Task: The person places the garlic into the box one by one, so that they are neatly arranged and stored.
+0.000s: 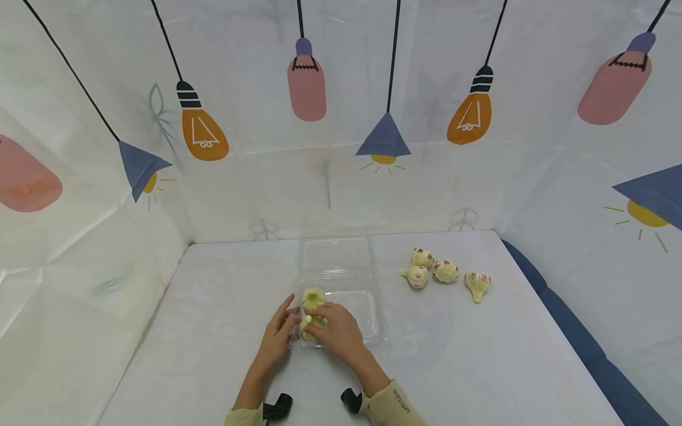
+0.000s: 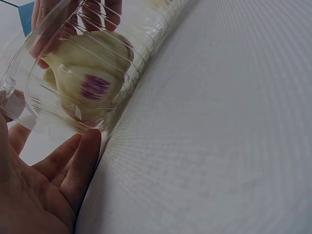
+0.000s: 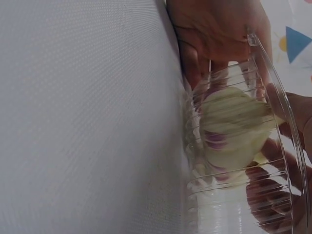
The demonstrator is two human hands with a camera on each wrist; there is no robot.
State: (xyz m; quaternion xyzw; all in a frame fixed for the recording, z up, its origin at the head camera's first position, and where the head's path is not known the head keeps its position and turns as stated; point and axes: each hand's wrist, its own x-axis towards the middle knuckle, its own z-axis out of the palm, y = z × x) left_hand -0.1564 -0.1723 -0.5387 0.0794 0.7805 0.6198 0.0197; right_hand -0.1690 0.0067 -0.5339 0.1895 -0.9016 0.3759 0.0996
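A clear plastic clamshell box (image 1: 375, 313) lies with its lid (image 1: 337, 255) folded back. At the box's left end sits a pale garlic bulb (image 1: 313, 297). My right hand (image 1: 341, 334) reaches in and pinches a second garlic bulb (image 1: 306, 329) between thumb and fingers, just nearer me. Through the ribbed wall, the left wrist view shows purple streaks on this garlic bulb (image 2: 95, 87). My left hand (image 1: 277, 337) rests its fairly straight fingers against the box's outer left side. Part of the pinched bulb is hidden by the right hand.
On the white table (image 1: 479, 355), right of the box, several garlic bulbs (image 1: 445, 271) lie in a loose group, one garlic bulb (image 1: 477, 286) slightly apart. A lamp-patterned curtain (image 1: 346, 195) stands behind. Black wrist mounts (image 1: 278, 407) show at the sleeves.
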